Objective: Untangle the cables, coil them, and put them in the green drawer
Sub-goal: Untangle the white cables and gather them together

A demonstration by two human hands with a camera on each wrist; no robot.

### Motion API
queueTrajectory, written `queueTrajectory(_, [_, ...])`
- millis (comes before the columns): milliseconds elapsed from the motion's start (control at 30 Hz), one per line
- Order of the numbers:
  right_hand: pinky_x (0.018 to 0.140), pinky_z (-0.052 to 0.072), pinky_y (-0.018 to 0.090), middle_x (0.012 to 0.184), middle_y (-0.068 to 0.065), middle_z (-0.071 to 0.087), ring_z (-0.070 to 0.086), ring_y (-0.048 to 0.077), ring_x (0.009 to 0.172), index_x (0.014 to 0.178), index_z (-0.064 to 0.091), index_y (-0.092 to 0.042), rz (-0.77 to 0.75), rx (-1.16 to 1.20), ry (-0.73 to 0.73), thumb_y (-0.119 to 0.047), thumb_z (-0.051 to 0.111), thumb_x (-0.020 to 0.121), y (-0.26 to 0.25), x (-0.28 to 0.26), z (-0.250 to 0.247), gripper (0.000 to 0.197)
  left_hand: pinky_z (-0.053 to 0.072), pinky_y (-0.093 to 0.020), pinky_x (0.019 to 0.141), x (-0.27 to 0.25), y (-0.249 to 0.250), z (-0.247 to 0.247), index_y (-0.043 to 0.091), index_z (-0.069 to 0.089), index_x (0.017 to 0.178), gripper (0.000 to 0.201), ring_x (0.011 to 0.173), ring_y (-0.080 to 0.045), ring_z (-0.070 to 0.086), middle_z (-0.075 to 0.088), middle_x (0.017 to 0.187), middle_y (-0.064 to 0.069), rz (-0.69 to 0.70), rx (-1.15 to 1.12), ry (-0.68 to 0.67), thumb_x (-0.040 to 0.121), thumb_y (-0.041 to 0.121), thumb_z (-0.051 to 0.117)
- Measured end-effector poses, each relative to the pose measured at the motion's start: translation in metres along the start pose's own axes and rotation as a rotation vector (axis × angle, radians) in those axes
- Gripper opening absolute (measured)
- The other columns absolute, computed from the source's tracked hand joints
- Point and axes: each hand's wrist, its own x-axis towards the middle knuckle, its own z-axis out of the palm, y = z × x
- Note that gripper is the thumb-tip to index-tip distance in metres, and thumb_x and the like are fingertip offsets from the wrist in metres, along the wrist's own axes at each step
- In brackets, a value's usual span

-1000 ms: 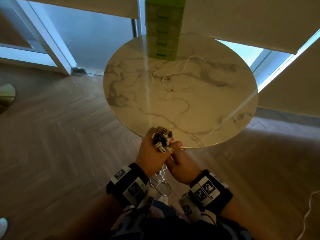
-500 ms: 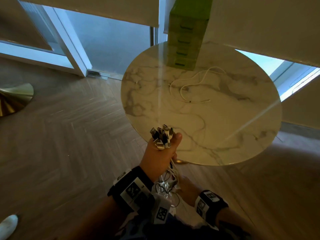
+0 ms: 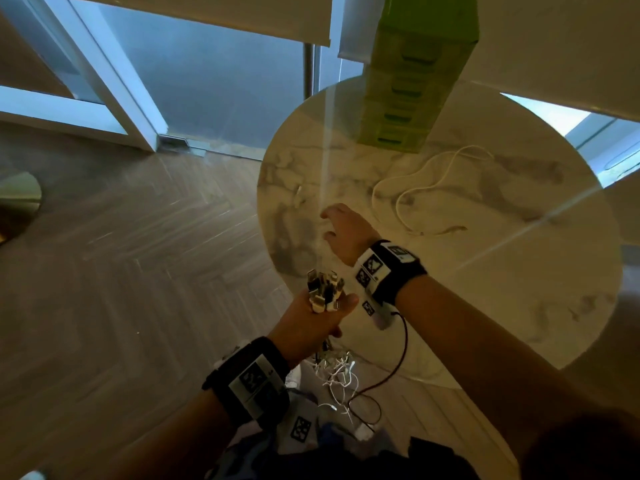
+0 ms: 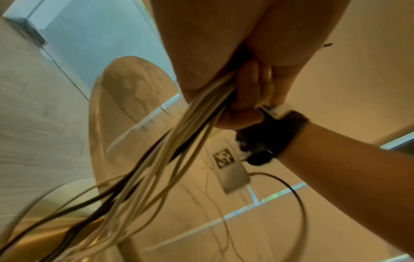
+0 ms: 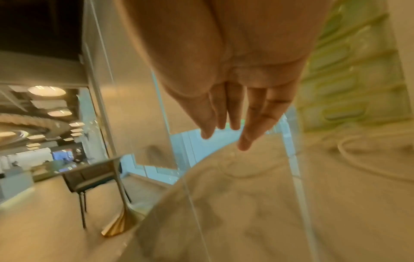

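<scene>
Since the earlier frames, the right hand [image 3: 348, 233] has left the bundle and reached out over the marble worktop [image 3: 519, 271] at centre frame, fingers [image 5: 257, 120] straight and apart, holding nothing. Low in the frame, the left hand [image 3: 318, 320] is clamped round the bundle of cables [image 4: 179, 141], plugs sticking up above the fist, strands dangling below. One white cable [image 3: 422, 178] lies loose on the worktop, near the green drawer unit [image 3: 412, 81] at upper right.

On the table [image 3: 519, 306], a loose cable [image 3: 408, 188] lies before the drawer unit [image 3: 408, 98].
</scene>
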Motion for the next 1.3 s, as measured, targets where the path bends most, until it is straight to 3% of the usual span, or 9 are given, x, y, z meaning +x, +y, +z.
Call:
queueTrajectory(133, [0.101, 0.040, 0.038, 0.152, 0.007, 0.021, 0.045, 0.030, 0.124, 0.141, 0.031, -0.008, 0.048, -0.012, -0.083, -0.020, 0.047, 0.094, 0.011, 0.047, 0.033, 0.051, 0.048, -0.027, 0.057, 0.017, -0.003, -0.023, 0.016, 0.058, 0.084, 0.013, 0.052, -0.002, 0.055, 0.057, 0.058, 0.010, -0.060, -0.075, -0.047, 0.091, 0.027, 0.058])
queueTrajectory(267, [0.083, 0.042, 0.038, 0.132, 0.014, 0.039, 0.053, 0.035, 0.105, 0.125, 0.046, -0.005, 0.106, -0.040, -0.054, -0.023, 0.045, 0.095, 0.026, 0.044, 0.054, 0.035, 0.047, -0.023, 0.059, 0.036, -0.006, -0.052, 0.013, 0.047, 0.071, 0.026, 0.048, -0.005, 0.042, 0.039, 0.056, 0.005, -0.112, -0.166, 0.019, 0.095, 0.022, 0.051])
queueTrajectory(367, [0.083, 0.039, 0.035, 0.124, 0.015, 0.050, 0.054, 0.032, 0.104, 0.113, 0.055, -0.004, 0.156, 0.019, -0.076, -0.021, 0.043, 0.096, 0.043, 0.021, 0.048, 0.027, 0.046, -0.025, 0.059, 0.048, -0.009, -0.066, 0.022, 0.051, 0.063, 0.033, 0.048, -0.007, 0.036, 0.033, 0.053, 0.006, -0.142, -0.253, 0.026, 0.096, 0.021, 0.049])
queueTrajectory(533, [0.062, 0.047, 0.011, 0.080, 0.001, 0.065, 0.057, -0.005, 0.060, 0.093, 0.064, -0.015, 0.253, 0.487, 0.143, -0.006, 0.054, 0.090, 0.056, -0.045, 0.003, 0.014, 0.037, -0.023, 0.051, 0.063, 0.000, -0.066, 0.022, 0.047, 0.060, 0.036, 0.042, -0.006, 0.028, 0.028, 0.046, 0.008, -0.147, -0.400, -0.034, 0.096, 0.016, 0.048])
queueTrajectory(767, [0.055, 0.047, 0.016, 0.078, -0.003, 0.071, 0.063, 0.007, 0.057, 0.087, 0.065, -0.021, 0.071, 0.771, 0.349, -0.006, 0.065, 0.084, 0.005, -0.140, -0.035, 0.015, 0.034, -0.017, 0.043, 0.042, 0.043, -0.023, 0.018, 0.041, 0.067, 0.032, 0.040, -0.005, 0.025, 0.025, 0.049, 0.007, 0.067, -0.340, -0.162, 0.082, 0.028, 0.067])
queueTrajectory(867, [0.058, 0.050, 0.018, 0.081, -0.007, 0.070, 0.063, 0.007, 0.056, 0.092, 0.065, -0.021, -0.087, 0.722, 0.369, -0.004, 0.064, 0.085, -0.007, -0.168, -0.041, 0.019, 0.034, -0.018, 0.041, 0.022, 0.068, 0.002, 0.015, 0.049, 0.070, 0.020, 0.038, -0.004, 0.034, 0.037, 0.047, 0.010, 0.225, -0.322, -0.153, 0.080, 0.025, 0.063])
queueTrajectory(967, [0.059, 0.052, 0.020, 0.080, -0.008, 0.069, 0.062, 0.006, 0.057, 0.101, 0.065, -0.023, -0.166, 0.643, 0.402, -0.006, 0.059, 0.088, -0.005, -0.190, -0.047, 0.023, 0.035, -0.024, 0.040, 0.003, 0.087, 0.027, 0.024, 0.062, 0.065, 0.014, 0.039, -0.015, 0.047, 0.054, 0.050, 0.004, 0.370, -0.251, -0.097, 0.078, 0.023, 0.069])
queueTrajectory(1167, [0.062, 0.047, 0.012, 0.080, -0.010, 0.070, 0.065, 0.002, 0.072, 0.103, 0.069, -0.015, -0.150, 0.555, 0.356, -0.011, 0.059, 0.089, 0.014, -0.238, -0.041, 0.017, 0.042, -0.025, 0.055, -0.034, 0.077, 0.066, 0.032, 0.058, 0.069, 0.014, 0.059, -0.008, 0.049, 0.054, 0.059, 0.013, 0.406, -0.117, 0.155, 0.078, 0.042, 0.061])
queueTrajectory(1300, [0.066, 0.047, 0.013, 0.081, -0.010, 0.069, 0.061, 0.005, 0.068, 0.101, 0.069, -0.017, -0.162, 0.418, 0.307, -0.016, 0.058, 0.091, 0.034, -0.259, -0.016, 0.015, 0.054, -0.032, 0.077, -0.063, 0.067, 0.085, 0.022, 0.055, 0.074, 0.024, 0.064, -0.007, 0.057, 0.057, 0.065, 0.008, 0.377, -0.405, 0.022, 0.096, 0.025, 0.048])
